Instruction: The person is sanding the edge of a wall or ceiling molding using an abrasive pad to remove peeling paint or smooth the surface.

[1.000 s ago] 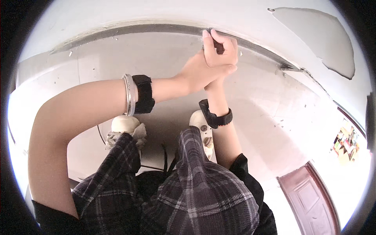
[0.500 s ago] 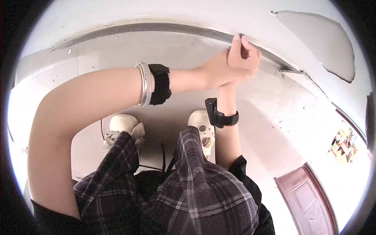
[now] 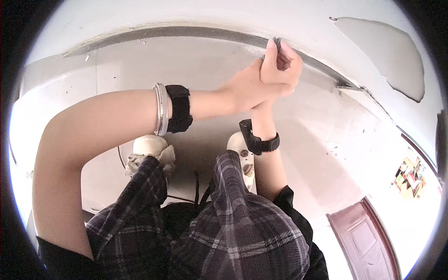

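My right hand (image 3: pixel 283 65) is closed in a pinch, its thumb and fingers around a small dark grey fuzzy wad (image 3: pixel 277 43), perhaps steel wool. Only the wad's tip shows above the fingers, close to the dark strip (image 3: pixel 200 31) along the foot of the white wall. Crossing from the left, my left hand (image 3: pixel 245 88) overlaps the right hand near its wrist and touches it. The left fingers are mostly hidden, so their grip does not show. Black straps sit on both wrists, with bangles on the left forearm.
The pale floor (image 3: pixel 140 63) carries scattered specks and chips near the wall. A grey patch (image 3: pixel 387 51) marks the wall at upper right. My white clogs (image 3: pixel 149 145) stand beneath my arms. A reddish-brown panelled door (image 3: pixel 366 242) is at lower right.
Both hands, still crossed, have shifted a little left along the wall's foot. More of the grey wad now shows above my right fingertips. The view has also shifted slightly.
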A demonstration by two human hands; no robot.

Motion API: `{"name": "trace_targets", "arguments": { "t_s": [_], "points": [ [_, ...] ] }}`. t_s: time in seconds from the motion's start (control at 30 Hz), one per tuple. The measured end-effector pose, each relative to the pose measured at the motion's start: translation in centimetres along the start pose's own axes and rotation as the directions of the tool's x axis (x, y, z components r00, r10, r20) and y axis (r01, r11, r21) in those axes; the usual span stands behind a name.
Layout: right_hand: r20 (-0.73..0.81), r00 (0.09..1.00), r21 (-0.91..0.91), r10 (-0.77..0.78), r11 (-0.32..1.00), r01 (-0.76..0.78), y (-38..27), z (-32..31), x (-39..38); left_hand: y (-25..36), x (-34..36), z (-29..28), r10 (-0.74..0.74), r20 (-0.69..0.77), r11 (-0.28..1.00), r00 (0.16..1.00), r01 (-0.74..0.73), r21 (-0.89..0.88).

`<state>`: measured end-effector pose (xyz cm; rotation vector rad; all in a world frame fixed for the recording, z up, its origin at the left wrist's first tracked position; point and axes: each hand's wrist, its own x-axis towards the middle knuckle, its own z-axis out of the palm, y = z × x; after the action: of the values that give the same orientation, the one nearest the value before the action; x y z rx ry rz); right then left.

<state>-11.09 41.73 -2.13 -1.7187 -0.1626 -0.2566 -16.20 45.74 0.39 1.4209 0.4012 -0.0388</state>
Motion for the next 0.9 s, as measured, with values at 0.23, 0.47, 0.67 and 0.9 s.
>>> {"name": "trace_targets", "arguments": {
  "t_s": [0.23,0.47,0.67,0.9],
  "points": [
    [0.131,0.991,-0.068,-0.028,0.997,0.037,-0.5,0.2,0.0,0.9,-0.9,-0.7,-0.101,-0.024,0.995,0.995,0.102,0.010],
    [0.249,0.965,-0.050,-0.087,0.993,0.102,-1.1,1.4,-0.7,1.6,-1.9,-1.1,-0.140,-0.127,0.989,0.982,0.134,-0.057],
    [0.268,0.948,0.013,-0.170,0.985,0.173,-0.8,1.6,-1.4,1.0,-2.7,-1.1,-0.102,-0.240,0.993,0.965,0.084,-0.084],
    [0.118,0.993,-0.072,-0.030,0.997,0.039,-0.9,0.5,-0.6,1.0,-1.0,-0.8,-0.083,-0.003,0.989,0.997,0.082,-0.123]
  ]
}}
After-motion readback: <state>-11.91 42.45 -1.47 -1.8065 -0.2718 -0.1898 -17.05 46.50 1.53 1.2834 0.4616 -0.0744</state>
